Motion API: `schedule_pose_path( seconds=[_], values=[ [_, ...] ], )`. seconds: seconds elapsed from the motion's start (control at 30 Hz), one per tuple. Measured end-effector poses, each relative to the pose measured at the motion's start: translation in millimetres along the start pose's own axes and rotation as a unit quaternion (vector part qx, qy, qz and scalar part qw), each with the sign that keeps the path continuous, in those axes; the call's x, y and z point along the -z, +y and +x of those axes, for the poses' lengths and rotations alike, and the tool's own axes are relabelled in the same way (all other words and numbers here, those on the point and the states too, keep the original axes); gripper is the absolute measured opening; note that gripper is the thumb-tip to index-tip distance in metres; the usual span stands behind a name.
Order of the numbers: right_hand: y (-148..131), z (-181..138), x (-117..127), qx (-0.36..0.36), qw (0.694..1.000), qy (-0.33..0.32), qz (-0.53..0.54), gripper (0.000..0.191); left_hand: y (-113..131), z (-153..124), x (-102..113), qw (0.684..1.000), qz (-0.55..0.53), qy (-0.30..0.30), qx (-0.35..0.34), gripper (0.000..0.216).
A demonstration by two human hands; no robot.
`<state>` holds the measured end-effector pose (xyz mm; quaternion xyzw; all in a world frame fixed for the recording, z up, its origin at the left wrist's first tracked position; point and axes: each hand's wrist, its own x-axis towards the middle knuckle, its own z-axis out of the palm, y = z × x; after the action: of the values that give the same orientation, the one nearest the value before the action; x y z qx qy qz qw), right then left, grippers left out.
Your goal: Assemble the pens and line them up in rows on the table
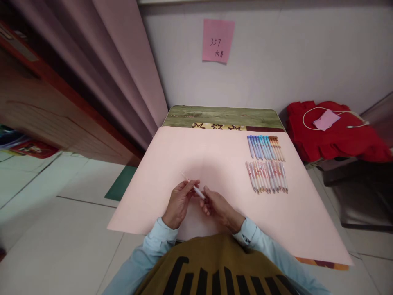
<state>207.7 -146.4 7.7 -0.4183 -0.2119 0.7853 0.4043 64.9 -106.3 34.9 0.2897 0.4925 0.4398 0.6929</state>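
A slim pen with a white barrel point(199, 192) slants between my two hands over the front of the table. My left hand point(181, 200) pinches it around the middle, and its thin clear end points away to the upper left. At the near end, my right hand point(219, 207) closes its thumb and fingers on the barrel; the very tip is hidden there. To the right lies a row of pens with purple, blue and brown tops point(264, 147). Below that is a second row of clear and whitish pens point(266, 177), side by side.
Pale pink paper point(147, 184) covers most of the table, whose green wood-look top point(175, 116) shows at the back. A pink note point(218, 41) sticks to the wall. A red cloth point(322, 143) bearing a white cable lies at the right. Purple curtain point(135, 61) hangs left.
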Motion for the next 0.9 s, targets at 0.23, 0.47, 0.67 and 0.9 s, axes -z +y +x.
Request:
schedule_pose_path(
  seconds=[0.23,0.47,0.67,0.9],
  values=[
    [-0.2,-1.2,0.1,0.056,0.998,0.012,-0.028,0.045,-3.7,-0.3,-2.6,0.999,-0.019,0.031,-0.014,0.024],
    [1.8,2.2,2.4,-0.025,1.0,0.007,-0.014,0.061,-4.1,-0.7,-4.0,0.999,-0.039,0.031,0.004,0.024],
    [-0.5,0.1,4.2,0.041,0.999,0.008,0.001,0.048,-1.3,0.7,-7.3,0.998,-0.051,0.035,0.001,0.023],
    [2.0,0.8,5.1,0.016,1.0,0.008,-0.01,0.051,-1.3,3.1,-6.6,0.997,-0.063,0.033,0.008,0.024]
  ],
)
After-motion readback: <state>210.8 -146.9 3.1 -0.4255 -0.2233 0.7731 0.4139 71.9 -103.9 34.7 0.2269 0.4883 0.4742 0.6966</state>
